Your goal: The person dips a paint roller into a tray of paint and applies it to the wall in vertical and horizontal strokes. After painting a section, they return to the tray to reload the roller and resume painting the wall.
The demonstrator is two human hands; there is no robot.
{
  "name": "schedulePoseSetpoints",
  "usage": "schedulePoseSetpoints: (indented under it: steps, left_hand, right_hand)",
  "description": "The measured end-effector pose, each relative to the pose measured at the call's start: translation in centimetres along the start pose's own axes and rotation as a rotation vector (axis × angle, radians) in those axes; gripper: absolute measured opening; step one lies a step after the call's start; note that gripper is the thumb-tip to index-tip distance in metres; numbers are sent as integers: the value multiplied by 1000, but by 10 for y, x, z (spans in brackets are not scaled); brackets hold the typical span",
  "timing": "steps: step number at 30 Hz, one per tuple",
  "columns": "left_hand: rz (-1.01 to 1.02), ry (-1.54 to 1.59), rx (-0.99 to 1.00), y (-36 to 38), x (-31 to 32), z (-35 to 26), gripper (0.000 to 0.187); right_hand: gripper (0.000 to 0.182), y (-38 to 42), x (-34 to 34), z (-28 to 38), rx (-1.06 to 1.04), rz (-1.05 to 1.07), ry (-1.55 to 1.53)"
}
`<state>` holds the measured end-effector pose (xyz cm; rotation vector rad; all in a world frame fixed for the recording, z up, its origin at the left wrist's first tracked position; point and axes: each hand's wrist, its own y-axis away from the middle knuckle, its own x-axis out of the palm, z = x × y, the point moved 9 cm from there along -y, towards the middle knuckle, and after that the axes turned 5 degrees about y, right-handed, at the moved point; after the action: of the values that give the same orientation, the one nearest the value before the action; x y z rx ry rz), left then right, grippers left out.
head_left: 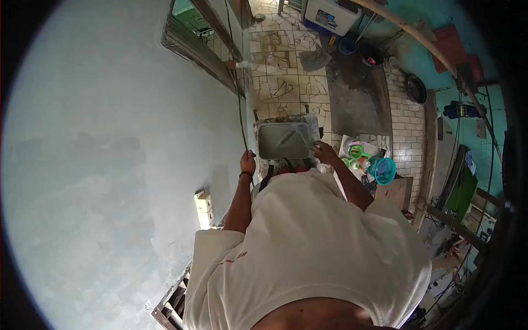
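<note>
A rectangular tray (265, 152) of grey paint rests on a paint-stained stand in front of me. Inside it lies a paint roller (287, 137), its roller end in the paint and its wire frame reaching to the right rim. My right hand (325, 153) is closed around the roller's handle at that rim. Left of the tray, close to the wall, my left hand (248, 163) has its fingers curled around a black cable (240, 113) that runs down along the wall. The inside of that grip is mostly hidden.
The painted wall (110, 137) fills the left side, with a socket strip (204, 209) low on it. Right of the tray are a teal basket (381, 171) and green containers (356, 152). Ahead lie floor tiles (269, 88) and a dark mat (357, 99); a cooler box (330, 15) stands beyond.
</note>
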<state>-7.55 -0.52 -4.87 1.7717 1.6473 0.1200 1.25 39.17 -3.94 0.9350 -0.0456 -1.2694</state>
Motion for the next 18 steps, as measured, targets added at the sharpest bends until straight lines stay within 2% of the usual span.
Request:
schedulePoseSetpoints:
  steps: [2, 5, 8, 11, 14, 17, 18]
  left_hand:
    - [-4, -2, -15, -2, -1, -1, 43]
    - [-22, -27, 35, 2, -5, -18, 43]
    - [-42, -52, 72, 11, -2, -23, 42]
    - [-83, -45, 112, 16, -5, -22, 41]
    - [-126, -161, 199, 13, -1, -19, 43]
    - [-96, -108, 149, 21, 0, -19, 48]
    - [-62, -101, 66, 29, 0, -27, 48]
  right_hand:
    - [66, -2, -3, -4, -136, -120, 46]
    - [65, -4, -10, -1, -444, -356, -4]
    - [65, 2, -19, 2, -165, -155, -237]
    - [67, 2, -22, 17, -28, -81, -433]
    - [62, -10, -30, 47, -26, -42, -550]
    - [56, -22, -39, 107, -116, -25, -566]
    - [58, -24, -42, 137, -196, 11, -521]
